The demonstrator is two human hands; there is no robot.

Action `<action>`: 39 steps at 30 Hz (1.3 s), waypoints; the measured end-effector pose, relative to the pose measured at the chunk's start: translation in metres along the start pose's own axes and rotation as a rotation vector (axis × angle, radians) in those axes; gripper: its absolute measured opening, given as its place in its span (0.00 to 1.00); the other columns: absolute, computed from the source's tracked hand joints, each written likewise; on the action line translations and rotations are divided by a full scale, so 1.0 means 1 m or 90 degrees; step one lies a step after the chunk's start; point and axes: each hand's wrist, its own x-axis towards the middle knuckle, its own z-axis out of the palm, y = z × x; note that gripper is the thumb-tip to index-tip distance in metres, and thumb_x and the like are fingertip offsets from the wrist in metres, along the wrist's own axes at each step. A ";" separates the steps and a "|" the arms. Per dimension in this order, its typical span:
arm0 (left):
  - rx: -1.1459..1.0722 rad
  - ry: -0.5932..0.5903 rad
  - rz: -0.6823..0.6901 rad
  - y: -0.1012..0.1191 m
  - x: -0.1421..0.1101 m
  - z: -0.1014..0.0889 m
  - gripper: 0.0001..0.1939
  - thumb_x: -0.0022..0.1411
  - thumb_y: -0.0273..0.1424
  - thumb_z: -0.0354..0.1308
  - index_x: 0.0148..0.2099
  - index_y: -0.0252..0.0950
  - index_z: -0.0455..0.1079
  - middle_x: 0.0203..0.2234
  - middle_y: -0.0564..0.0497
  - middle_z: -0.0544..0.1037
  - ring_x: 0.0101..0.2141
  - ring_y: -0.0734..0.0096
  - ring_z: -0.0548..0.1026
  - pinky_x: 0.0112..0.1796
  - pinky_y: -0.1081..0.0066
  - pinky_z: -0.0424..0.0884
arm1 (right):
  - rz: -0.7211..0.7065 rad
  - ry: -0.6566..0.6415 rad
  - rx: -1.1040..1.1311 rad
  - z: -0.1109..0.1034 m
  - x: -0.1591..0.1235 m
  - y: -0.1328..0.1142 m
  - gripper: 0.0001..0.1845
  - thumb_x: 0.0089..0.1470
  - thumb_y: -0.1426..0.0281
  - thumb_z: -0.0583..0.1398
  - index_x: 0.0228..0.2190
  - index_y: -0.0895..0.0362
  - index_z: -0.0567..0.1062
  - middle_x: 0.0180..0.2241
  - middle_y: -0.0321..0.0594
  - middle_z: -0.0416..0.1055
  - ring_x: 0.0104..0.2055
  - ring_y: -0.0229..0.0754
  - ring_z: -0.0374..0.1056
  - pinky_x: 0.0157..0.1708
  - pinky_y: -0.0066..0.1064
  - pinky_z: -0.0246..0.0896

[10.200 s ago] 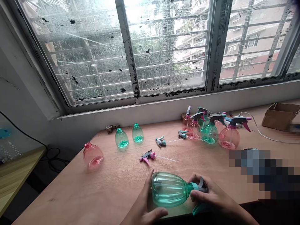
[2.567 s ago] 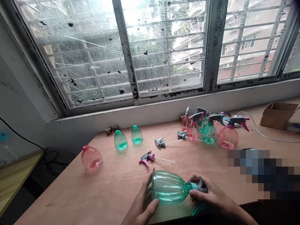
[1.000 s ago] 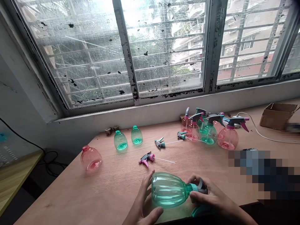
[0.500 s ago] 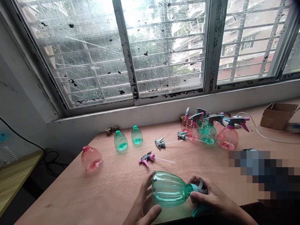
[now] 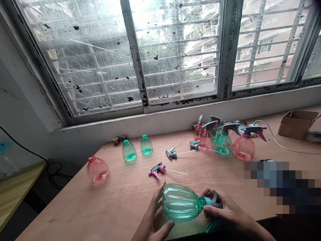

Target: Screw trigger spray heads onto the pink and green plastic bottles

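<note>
A green spray bottle point(image 5: 182, 202) lies on its side between my two hands above the table's front edge, its base to the left. Around that base curls my left hand point(image 5: 152, 214), with the fingers behind it and the thumb low at its front. My right hand point(image 5: 223, 207) grips the teal collar and the dark grey spray head point(image 5: 216, 200), whose teal trigger hangs below. Just beyond the bottle rests a loose pink and grey spray head point(image 5: 157, 170) with its tube. Two teal and grey spray heads point(image 5: 171, 153) lie farther back.
Two green bottles point(image 5: 129, 150) without heads and a pink bottle point(image 5: 97, 170) stand at left on the wooden table point(image 5: 100, 207). Several bottles with heads point(image 5: 244, 147) cluster at back right. A cardboard box point(image 5: 297, 124) and white cable point(image 5: 276, 140) are farther right. A blurred patch covers the right side.
The green bottle's body turns slightly back and forth while my left thumb shifts along it. My right hand stays at the spray head. The loose parts have not moved.
</note>
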 end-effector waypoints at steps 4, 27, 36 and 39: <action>0.044 0.015 0.019 -0.001 0.000 0.000 0.37 0.66 0.35 0.62 0.70 0.55 0.48 0.72 0.49 0.51 0.70 0.49 0.51 0.67 0.51 0.54 | -0.001 0.002 0.002 0.000 0.000 0.000 0.26 0.47 0.50 0.69 0.38 0.56 0.72 0.26 0.35 0.73 0.28 0.42 0.68 0.31 0.31 0.60; 0.018 0.026 0.078 -0.018 -0.002 -0.003 0.32 0.66 0.41 0.59 0.68 0.52 0.51 0.74 0.46 0.40 0.70 0.44 0.48 0.65 0.46 0.50 | -0.003 -0.006 0.024 -0.001 0.002 0.004 0.25 0.47 0.51 0.70 0.38 0.56 0.72 0.25 0.33 0.72 0.28 0.40 0.67 0.30 0.29 0.58; 0.026 0.019 0.080 -0.014 -0.003 -0.002 0.29 0.67 0.39 0.59 0.66 0.55 0.52 0.74 0.48 0.39 0.71 0.47 0.46 0.66 0.46 0.48 | -0.009 -0.001 0.017 0.001 0.001 0.002 0.25 0.47 0.50 0.69 0.37 0.56 0.72 0.25 0.33 0.72 0.28 0.41 0.67 0.30 0.30 0.59; 0.006 0.003 0.061 -0.010 -0.003 -0.001 0.34 0.66 0.41 0.60 0.69 0.56 0.49 0.74 0.50 0.39 0.71 0.46 0.46 0.66 0.47 0.50 | -0.014 -0.022 0.013 0.000 0.000 0.000 0.24 0.49 0.52 0.69 0.36 0.56 0.72 0.26 0.34 0.72 0.29 0.40 0.67 0.30 0.29 0.59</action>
